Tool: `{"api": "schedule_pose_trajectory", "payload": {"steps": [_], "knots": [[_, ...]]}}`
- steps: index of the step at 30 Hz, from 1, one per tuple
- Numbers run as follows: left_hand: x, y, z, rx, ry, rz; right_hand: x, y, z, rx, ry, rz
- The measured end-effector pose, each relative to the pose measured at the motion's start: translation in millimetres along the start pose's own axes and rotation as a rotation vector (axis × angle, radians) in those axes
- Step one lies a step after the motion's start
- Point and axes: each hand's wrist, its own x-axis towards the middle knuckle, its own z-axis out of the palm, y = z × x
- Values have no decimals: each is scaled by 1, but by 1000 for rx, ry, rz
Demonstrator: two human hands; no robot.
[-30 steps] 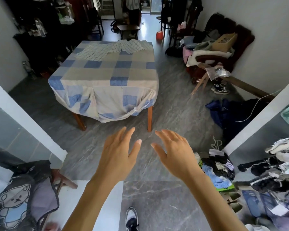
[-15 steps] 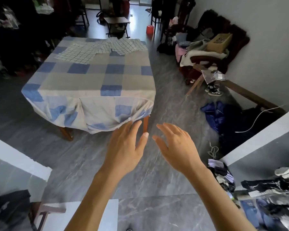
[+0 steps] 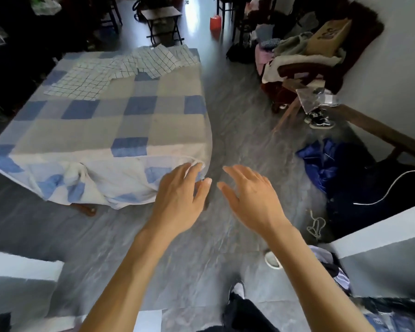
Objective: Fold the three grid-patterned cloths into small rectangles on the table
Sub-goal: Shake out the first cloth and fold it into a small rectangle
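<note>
- Both hands out front, nothing in either: left hand (image 3: 180,197) & right hand (image 3: 252,195) w/ fingers spread loose, palms down, over the floor just short of the table.
- Grid-patterned cloths (image 3: 120,68) lie in a rumpled, overlapping heap at the far end of the table (image 3: 153,125), well apart from the hands. Can't tell individual pieces where they overlap.
- Judging by look: thin, light, floppy fabric, no stiffness, not fragile. Should lift w/ a pinch; will sag & crease, so needs smoothing flat before each fold.
- Best hold, prob: two corners of one cloth, one per hand. The piece spread flat at far left shows a clean free edge, easiest to start on.
- Checked tablecloth (image 3: 134,168) underneath is loose too, hangs bunched over the near edge; dragging the cloths could pull it along.
- Room: near & middle of the tabletop bare, plenty for folding. Right table edge drops to open floor (image 3: 237,111); clutter of clothes (image 3: 295,56) & blue fabric (image 3: 321,161) sits off to the right, clear of the reach.
</note>
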Motion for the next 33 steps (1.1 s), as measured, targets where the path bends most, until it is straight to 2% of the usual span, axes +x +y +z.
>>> {"api": "schedule_pose_trajectory", "payload": {"steps": [3, 11, 22, 33], "knots": [[48, 20, 16, 21, -43, -33, 41, 36, -15, 4, -26, -16], [152, 41, 37, 95, -24, -119, 146, 97, -32, -16, -78, -56], [309, -6, 81, 46, 2, -159, 305, 148, -12, -95, -203, -50], [480, -44, 93, 46, -87, -200, 484, 182, -11, -92, -204, -63]]}}
